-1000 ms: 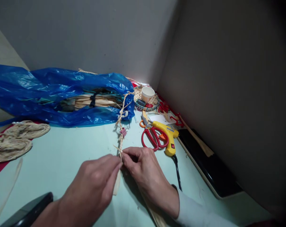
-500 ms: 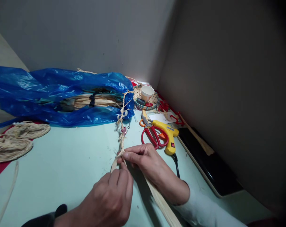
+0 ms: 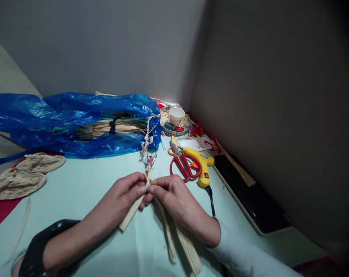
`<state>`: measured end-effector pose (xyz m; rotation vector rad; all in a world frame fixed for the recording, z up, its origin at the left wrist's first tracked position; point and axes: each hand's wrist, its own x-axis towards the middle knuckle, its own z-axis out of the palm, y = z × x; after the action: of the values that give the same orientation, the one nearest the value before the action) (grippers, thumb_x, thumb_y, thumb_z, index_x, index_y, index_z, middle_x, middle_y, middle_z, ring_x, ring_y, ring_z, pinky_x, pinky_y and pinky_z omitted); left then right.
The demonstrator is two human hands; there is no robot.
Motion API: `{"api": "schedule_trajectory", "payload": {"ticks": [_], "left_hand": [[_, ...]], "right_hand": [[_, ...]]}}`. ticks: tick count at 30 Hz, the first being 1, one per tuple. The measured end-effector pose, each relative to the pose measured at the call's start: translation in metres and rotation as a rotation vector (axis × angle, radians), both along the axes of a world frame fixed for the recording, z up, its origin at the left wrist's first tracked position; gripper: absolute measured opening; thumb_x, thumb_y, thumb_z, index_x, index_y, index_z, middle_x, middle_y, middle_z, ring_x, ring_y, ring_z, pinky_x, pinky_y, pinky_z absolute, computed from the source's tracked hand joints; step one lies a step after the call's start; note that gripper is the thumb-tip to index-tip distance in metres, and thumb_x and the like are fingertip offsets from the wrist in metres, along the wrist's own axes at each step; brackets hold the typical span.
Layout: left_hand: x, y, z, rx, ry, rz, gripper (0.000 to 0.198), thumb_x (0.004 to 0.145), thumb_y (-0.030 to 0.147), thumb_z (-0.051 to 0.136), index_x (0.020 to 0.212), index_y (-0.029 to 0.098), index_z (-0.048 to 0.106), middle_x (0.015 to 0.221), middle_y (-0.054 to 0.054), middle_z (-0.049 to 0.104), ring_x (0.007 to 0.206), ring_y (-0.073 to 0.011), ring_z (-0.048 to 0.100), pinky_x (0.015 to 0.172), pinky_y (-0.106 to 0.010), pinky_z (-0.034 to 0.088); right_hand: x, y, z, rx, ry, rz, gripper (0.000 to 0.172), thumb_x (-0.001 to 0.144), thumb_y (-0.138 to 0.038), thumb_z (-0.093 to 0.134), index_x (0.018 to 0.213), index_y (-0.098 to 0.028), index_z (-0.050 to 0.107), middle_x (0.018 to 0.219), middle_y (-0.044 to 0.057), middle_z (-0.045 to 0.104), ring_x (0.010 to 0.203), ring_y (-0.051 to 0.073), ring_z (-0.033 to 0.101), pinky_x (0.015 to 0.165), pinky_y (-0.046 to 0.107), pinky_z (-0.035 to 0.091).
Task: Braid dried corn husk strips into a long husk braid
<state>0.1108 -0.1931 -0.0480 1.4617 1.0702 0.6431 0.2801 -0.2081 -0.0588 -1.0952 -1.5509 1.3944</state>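
Observation:
A thin braid (image 3: 148,169) of pale dried plant fibre runs from the blue bag's edge down to my hands. My left hand (image 3: 131,190) pinches its lower end from the left, thumb and fingers closed on it. From the other side my right hand (image 3: 170,192) pinches the same spot, and the fingertips of both hands nearly meet. Below the pinch, loose flat strips spread out: a short strip (image 3: 131,213) under my left hand, a narrow strip (image 3: 167,232) in the middle and a wide strip (image 3: 188,250) beneath my right wrist.
Scissors (image 3: 186,165) with red handles and a yellow glue gun (image 3: 201,163) lie beyond my right hand. A blue plastic bag (image 3: 61,144) of dried fibre stretches along the back. Woven soles (image 3: 24,182) sit at left, a black tray-like object (image 3: 249,200) at right, a white cup (image 3: 177,114) behind.
My left hand has moved up and away from below, and now pinches the braid's end opposite my right hand. The loose strips below are spread apart. The view has shifted slightly.

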Motion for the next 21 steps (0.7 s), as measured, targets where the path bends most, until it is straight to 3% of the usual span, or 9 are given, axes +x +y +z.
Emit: {"api": "schedule_trajectory", "payload": {"ticks": [3,6,8,12,14,18,21], "left_hand": [[0.004,0.001,-0.007,-0.148,-0.139,0.011,0.016,0.087,0.033,0.063,0.088,0.019,0.055,0.067,0.006,0.054,0.052,-0.0084,0.040,0.051,-0.022,0.029],[0.002,-0.002,-0.009,-0.171,-0.109,0.041,0.016,0.087,0.034,0.062,0.088,0.019,0.056,0.061,0.010,0.041,0.049,-0.0076,0.028,0.047,-0.022,0.020],[0.000,-0.004,-0.007,-0.093,-0.018,0.050,0.018,0.088,0.037,0.060,0.084,0.019,0.057,0.061,0.009,0.039,0.050,-0.0091,0.030,0.048,-0.024,0.022],[0.001,-0.006,-0.006,0.156,0.166,0.080,0.023,0.091,0.037,0.055,0.079,0.019,0.062,0.074,0.002,0.057,0.069,-0.0153,0.048,0.062,-0.026,0.036],[0.001,-0.006,-0.008,0.128,0.157,0.098,0.026,0.090,0.038,0.055,0.074,0.020,0.062,0.070,0.003,0.055,0.065,-0.0147,0.046,0.059,-0.025,0.035],[0.001,-0.004,-0.010,-0.050,0.067,0.138,0.024,0.083,0.039,0.061,0.068,0.020,0.059,0.054,0.009,0.038,0.047,-0.0100,0.027,0.046,-0.024,0.020],[0.001,-0.002,-0.008,-0.082,0.055,0.132,0.021,0.081,0.036,0.063,0.068,0.019,0.061,0.051,0.010,0.036,0.046,-0.0093,0.025,0.045,-0.024,0.017]], "right_hand": [[0.001,-0.001,0.002,0.089,-0.153,-0.004,0.032,0.092,-0.011,0.049,0.067,-0.015,0.069,0.070,0.003,0.073,0.069,0.015,0.064,0.073,0.025,0.044],[0.000,-0.005,0.007,0.185,-0.449,-0.063,0.030,0.095,-0.013,0.052,0.070,-0.016,0.068,0.070,0.003,0.071,0.065,0.014,0.058,0.065,0.025,0.036],[-0.001,-0.008,0.009,0.244,-0.595,-0.086,0.028,0.096,-0.015,0.052,0.073,-0.016,0.068,0.071,0.003,0.069,0.063,0.014,0.054,0.061,0.026,0.031],[-0.003,-0.011,0.008,0.402,-0.823,-0.119,0.023,0.094,-0.012,0.051,0.077,-0.016,0.066,0.074,0.004,0.066,0.059,0.014,0.048,0.056,0.030,0.022],[-0.004,-0.012,0.006,0.447,-0.877,-0.102,0.021,0.093,-0.012,0.050,0.079,-0.016,0.066,0.074,0.004,0.064,0.058,0.014,0.045,0.056,0.031,0.020],[-0.003,-0.013,0.004,0.477,-0.892,-0.070,0.018,0.090,-0.010,0.051,0.081,-0.016,0.065,0.075,0.004,0.064,0.058,0.014,0.044,0.056,0.031,0.020],[-0.001,-0.013,0.006,0.478,-0.901,-0.063,0.019,0.091,-0.011,0.051,0.079,-0.016,0.064,0.075,0.004,0.065,0.056,0.014,0.043,0.055,0.031,0.020]]}}
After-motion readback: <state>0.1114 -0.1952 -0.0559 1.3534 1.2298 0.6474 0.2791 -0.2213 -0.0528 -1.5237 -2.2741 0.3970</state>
